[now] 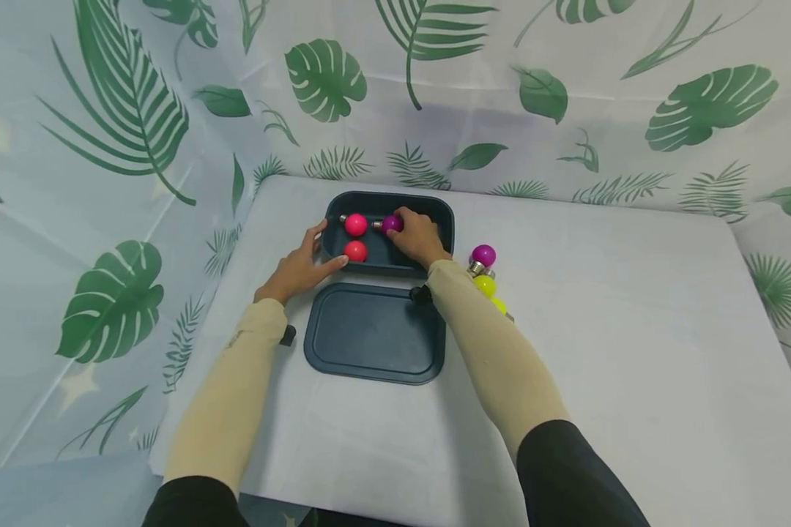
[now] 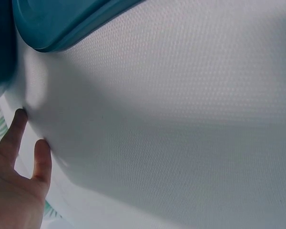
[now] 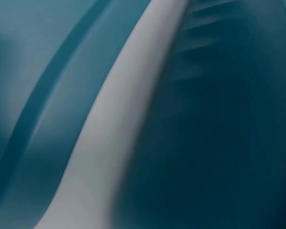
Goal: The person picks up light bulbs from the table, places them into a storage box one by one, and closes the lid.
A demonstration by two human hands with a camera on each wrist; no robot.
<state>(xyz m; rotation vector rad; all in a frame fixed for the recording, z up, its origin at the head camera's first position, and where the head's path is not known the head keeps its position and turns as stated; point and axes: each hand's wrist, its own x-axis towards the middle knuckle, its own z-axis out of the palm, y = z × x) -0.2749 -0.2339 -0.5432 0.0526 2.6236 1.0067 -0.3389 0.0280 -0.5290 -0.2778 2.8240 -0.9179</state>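
Observation:
In the head view, my right hand reaches into a dark blue box and pinches a purple light bulb by its round end, metal base pointing left. To its left in the box lie a pink light bulb and a red light bulb. My left hand rests at the box's left end, thumb at the front rim and fingers spread; the left wrist view shows part of this hand. The right hand is out of sight in the right wrist view, where the box wall appears.
A flat dark blue lid lies in front of the box. Right of the box, partly behind my right forearm, are another purple bulb and yellow bulbs. A white cloth covers the table; a leaf-patterned curtain stands behind.

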